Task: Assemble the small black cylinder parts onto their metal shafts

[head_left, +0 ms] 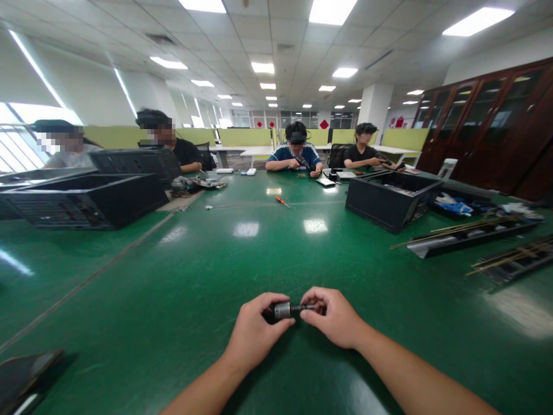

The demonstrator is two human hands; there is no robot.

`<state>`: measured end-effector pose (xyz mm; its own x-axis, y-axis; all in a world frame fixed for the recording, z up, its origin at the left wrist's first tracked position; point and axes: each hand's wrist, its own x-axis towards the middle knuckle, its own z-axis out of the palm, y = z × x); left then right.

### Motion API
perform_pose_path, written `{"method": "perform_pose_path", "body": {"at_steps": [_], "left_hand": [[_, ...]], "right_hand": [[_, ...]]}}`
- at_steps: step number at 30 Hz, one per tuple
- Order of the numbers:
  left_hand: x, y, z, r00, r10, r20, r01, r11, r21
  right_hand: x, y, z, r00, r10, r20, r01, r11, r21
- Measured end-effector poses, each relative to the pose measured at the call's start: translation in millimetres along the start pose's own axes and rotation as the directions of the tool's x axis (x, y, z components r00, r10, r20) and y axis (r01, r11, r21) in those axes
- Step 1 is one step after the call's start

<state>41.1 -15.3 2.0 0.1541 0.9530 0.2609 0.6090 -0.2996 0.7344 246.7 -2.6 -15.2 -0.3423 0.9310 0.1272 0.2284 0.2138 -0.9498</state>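
Note:
My left hand (254,331) is closed around a short, thick metal cylinder (283,310), silvery at the side facing right and dark where it sits in the palm. A thin dark shaft (299,308) sticks out of the cylinder to the right, in line with it. The fingertips of my right hand (334,317) pinch the shaft's far end, partly hiding it. What kind of part this is I cannot make out. Both hands are just above the green tabletop (207,288), near its front edge.
An orange-handled screwdriver (282,201) lies mid-table. Black computer cases (82,202) stand at left, another case (389,199) at right beside metal rails with thin rods (470,230). A dark flat object (30,374) lies lower left. Several people (298,153) sit across the table.

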Motion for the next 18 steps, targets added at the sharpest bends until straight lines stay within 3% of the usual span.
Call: {"method": "perform_pose_path", "body": {"at_steps": [18], "left_hand": [[-0.6,-1.8,-0.8,0.999,0.026,-0.046,-0.026,1.000,0.006]], "right_hand": [[1.2,6.6,-3.3,1.000,-0.003,-0.015,0.004,0.997,0.076]]}}
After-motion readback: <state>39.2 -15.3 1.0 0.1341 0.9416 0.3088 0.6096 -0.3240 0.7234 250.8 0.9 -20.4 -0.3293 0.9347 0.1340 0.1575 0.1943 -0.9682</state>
